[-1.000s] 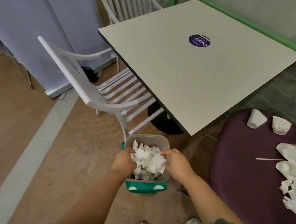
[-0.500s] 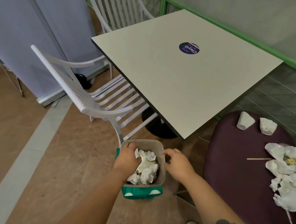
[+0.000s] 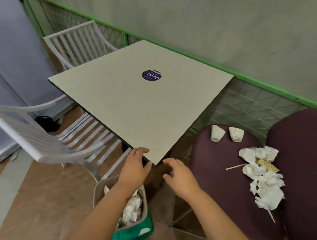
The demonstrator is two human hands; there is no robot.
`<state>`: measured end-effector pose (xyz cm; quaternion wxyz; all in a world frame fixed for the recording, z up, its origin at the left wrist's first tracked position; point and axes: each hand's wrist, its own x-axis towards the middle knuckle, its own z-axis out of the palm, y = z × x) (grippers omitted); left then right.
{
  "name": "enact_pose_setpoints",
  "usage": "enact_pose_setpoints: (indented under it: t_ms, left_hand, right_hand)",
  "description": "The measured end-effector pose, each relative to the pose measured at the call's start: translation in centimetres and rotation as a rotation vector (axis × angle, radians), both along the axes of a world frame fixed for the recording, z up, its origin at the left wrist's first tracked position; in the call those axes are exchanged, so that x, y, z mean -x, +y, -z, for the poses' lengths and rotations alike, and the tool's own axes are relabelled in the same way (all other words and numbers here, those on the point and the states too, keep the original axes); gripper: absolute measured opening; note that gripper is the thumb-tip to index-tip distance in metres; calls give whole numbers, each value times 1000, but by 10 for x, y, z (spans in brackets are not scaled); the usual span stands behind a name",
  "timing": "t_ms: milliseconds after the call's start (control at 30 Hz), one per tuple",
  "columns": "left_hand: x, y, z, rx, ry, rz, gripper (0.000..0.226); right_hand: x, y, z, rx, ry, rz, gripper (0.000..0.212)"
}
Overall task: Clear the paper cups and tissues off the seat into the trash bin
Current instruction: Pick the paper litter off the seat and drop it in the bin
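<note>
The green and grey trash bin (image 3: 144, 232) stands on the floor below my arms, with crumpled white tissues (image 3: 131, 209) inside. My left hand (image 3: 134, 168) hovers above the bin near the table corner, empty, fingers loosely bent. My right hand (image 3: 180, 175) is raised beside it, empty, fingers spread and relaxed. To the right, the purple seat (image 3: 222, 174) carries two tipped paper cups (image 3: 216, 132) (image 3: 235, 133), a heap of crumpled tissues (image 3: 264, 180), a wrapper and two wooden sticks (image 3: 235, 166).
A beige square table (image 3: 135, 106) with a round purple sticker stands ahead, its near corner just above my hands. White slatted chairs (image 3: 41, 141) sit to the left and behind the table. A purple seat back (image 3: 304, 163) rises at the right. The floor is brown.
Both hands have lifted out of the bin and away from the tissues they pressed down. The view has swung up and right, toward the seat.
</note>
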<state>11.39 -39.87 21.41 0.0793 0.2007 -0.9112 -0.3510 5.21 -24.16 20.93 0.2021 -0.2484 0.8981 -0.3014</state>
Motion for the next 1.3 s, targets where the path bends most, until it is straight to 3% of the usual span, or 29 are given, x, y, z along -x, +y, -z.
enact_pose_setpoints:
  t_ms: [233, 867, 1300]
  left_hand:
    - [58, 51, -6, 14, 67, 125, 39]
    - [234, 234, 49, -59, -83, 421, 41]
    - [332, 245, 98, -3, -214, 416, 55]
  right_hand:
    - [37, 53, -2, 38, 2, 140, 48]
    - [164, 251, 47, -35, -96, 429, 44]
    - [255, 269, 87, -52, -177, 544, 45]
